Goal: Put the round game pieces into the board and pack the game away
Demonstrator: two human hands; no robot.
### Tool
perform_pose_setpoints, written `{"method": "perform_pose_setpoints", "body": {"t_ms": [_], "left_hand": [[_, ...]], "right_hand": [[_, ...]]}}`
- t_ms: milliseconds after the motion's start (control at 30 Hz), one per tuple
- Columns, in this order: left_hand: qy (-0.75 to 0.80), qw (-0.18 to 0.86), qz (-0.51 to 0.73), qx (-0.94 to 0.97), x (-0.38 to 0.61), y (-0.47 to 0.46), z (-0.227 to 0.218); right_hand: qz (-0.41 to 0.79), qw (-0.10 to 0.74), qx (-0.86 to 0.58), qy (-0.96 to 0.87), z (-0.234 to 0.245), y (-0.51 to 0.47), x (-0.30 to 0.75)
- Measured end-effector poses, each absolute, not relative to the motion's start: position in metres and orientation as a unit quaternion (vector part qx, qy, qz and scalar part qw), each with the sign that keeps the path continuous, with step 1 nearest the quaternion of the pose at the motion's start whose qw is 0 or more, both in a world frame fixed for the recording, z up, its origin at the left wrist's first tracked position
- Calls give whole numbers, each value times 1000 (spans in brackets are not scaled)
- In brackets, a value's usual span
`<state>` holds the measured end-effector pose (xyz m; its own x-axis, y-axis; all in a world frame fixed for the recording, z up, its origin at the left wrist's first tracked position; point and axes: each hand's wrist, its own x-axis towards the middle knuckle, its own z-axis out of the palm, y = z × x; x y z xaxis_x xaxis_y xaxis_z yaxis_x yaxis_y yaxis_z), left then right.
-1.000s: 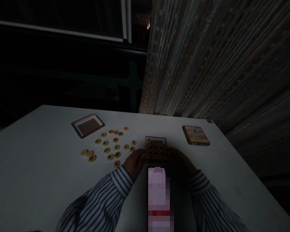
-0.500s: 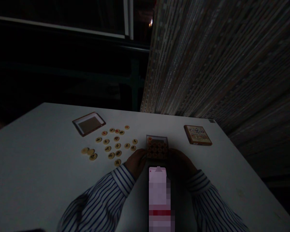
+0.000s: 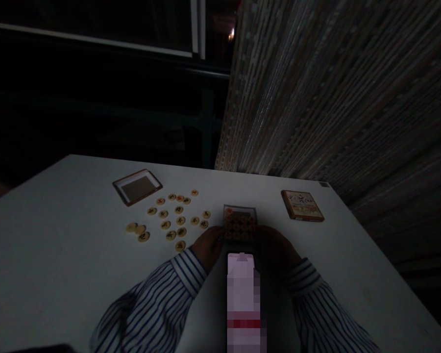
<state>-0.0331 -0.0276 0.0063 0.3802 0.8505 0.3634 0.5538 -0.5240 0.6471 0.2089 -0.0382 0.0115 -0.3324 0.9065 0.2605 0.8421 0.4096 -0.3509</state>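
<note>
Holding a small, shallow rectangular box (image 3: 242,209) of round wooden pieces (image 3: 236,228) between two hands on a white counter (image 3: 73,260).

From the head view, the left hand (image 3: 208,244) has its fingers curled in, gripping the box's left side; the right hand (image 3: 277,240) meets its right side, too shadowed to tell how far its fingers close. A lit, pinkish phone-like screen (image 3: 240,289) fills the near side, between the striped sleeves (image 3: 189,269). Loose tan discs marked in black or red (image 3: 180,220) scatter left of the box, some close to the left hand; beyond them lies an open brown-rimmed tray (image 3: 137,188). A flat, printed brown box (image 3: 302,205) lies well to the right. Compared with half a second ago, the view has shifted slightly; hands, box and discs keep their arrangement.
</note>
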Motion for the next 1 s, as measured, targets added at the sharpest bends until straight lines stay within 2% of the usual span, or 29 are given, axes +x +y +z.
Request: {"method": "perform_pose_setpoints", "body": {"t_ms": [333,533,733,1000], "left_hand": [[446,212,349,797,-32,-29,9],[460,217,356,784,-36,-28,18],[482,222,358,768,-47,-20,42],[542,189,366,733,-89,33,80]], "right_hand": [[85,219,-547,-803,12,-38,209],[126,271,-558,-774,18,-40,211],[69,303,-570,-761,40,-38,212],[45,241,-512,-824,79,-3,196]]}}
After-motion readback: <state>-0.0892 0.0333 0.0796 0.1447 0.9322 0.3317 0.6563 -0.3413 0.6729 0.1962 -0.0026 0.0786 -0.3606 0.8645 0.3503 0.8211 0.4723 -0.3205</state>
